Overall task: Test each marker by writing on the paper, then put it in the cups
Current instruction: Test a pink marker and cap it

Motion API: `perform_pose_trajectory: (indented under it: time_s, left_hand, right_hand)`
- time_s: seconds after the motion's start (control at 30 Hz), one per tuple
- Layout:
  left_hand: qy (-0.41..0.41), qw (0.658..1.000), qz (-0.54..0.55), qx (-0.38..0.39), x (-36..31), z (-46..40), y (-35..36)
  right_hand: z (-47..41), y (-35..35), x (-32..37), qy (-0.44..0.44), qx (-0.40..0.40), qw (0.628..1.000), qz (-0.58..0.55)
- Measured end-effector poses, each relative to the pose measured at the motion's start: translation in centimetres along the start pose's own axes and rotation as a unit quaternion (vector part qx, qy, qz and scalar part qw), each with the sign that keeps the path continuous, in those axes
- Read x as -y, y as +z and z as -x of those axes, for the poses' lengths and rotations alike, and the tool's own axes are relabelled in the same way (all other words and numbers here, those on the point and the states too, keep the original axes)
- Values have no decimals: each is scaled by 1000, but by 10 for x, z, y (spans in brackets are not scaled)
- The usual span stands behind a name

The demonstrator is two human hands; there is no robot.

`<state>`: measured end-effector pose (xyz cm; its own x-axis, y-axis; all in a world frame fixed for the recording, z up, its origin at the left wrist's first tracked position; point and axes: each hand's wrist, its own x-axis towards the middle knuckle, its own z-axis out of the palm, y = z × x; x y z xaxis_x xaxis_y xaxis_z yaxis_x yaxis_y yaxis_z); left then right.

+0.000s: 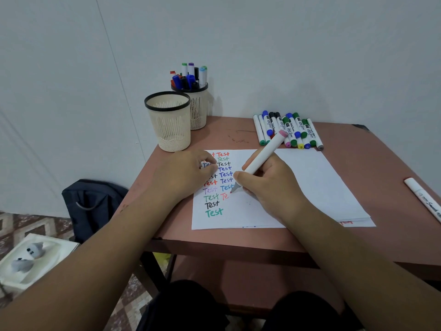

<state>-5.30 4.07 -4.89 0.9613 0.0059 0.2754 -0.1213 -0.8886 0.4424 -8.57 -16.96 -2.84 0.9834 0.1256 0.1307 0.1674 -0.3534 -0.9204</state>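
Far left, on floor: white tray (pixel 14 280) with small grey figures, dark bag (pixel 93 206) against wall beside the table (pixel 238 242).

Back-left table corner: empty beige mesh cup (pixel 170 121), black rim. Just behind and touching it, second cup (pixel 200 108), full of capped markers standing upright.

Left hand (pixel 188 174) resting on left part of paper (pixel 310 187), fingers curled in, tips pressing down on sheet, covering some of first column. Nothing visibly pinched; cannot tell whether a cap sits inside the curl.

Paper lying mid-table, on top of more sheets whose edges peek out at bottom. Two columns of "Test" in red, green, black, blue, purple. Last entry in second column only "Te", in red-pink.

Right hand (pixel 269 185) pinching white marker (pixel 262 158) between thumb and forefingers, remaining fingers tucked under. Barrel tilted, pink end up and away, grey nib section down, tip touching paper just right of "Te".

Back centre-right: pile of capped markers (pixel 288 131) lying side by side on table, beyond top edge of paper; green, blue, black, pink, yellow, grey ends.

Far right edge: lone white marker (pixel 423 199) flat on table, well apart from paper.
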Motion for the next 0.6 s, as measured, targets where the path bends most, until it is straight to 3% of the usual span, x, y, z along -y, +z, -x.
perform_pose_trajectory:
  time_s: [0.6]
  left_hand:
    - [2,1000,4,-7,3,-1,2]
  right_hand:
    - [1,0,2,9,-20,1000,-7]
